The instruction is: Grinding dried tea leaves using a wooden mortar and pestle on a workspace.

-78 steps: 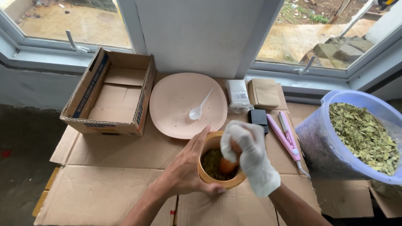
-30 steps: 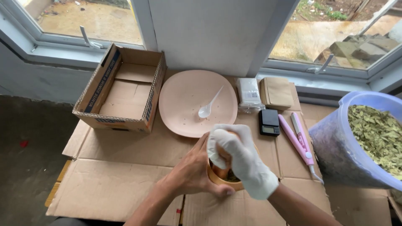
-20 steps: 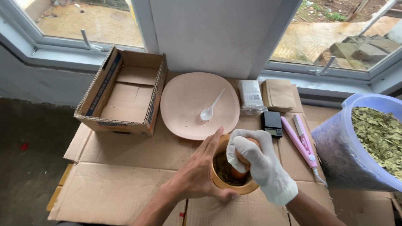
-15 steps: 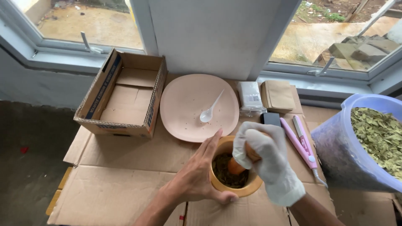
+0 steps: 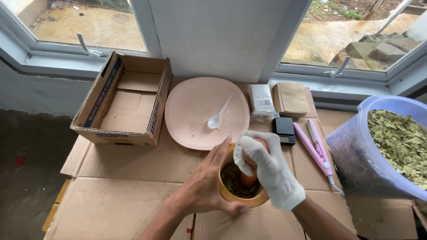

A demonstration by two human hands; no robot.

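A wooden mortar (image 5: 227, 195) sits on flattened cardboard near the front, with crushed dark green leaves (image 5: 231, 180) inside. My bare left hand (image 5: 202, 189) wraps around the mortar's left side, thumb on its near rim. My right hand (image 5: 267, 166), in a white glove, grips a wooden pestle (image 5: 249, 178) whose rounded end rests down in the leaves.
A pink plate (image 5: 195, 111) with a white plastic spoon (image 5: 218, 116) lies behind the mortar. An open cardboard box (image 5: 122, 100) stands at left. A small black scale (image 5: 283, 130), pink sealer tool (image 5: 313, 153), packets (image 5: 278, 98) and a bucket of dried leaves (image 5: 391, 146) are at right.
The pestle has shifted around inside the mortar between frames, rising and coming back down into the leaves. My left hand has kept its hold on the mortar.
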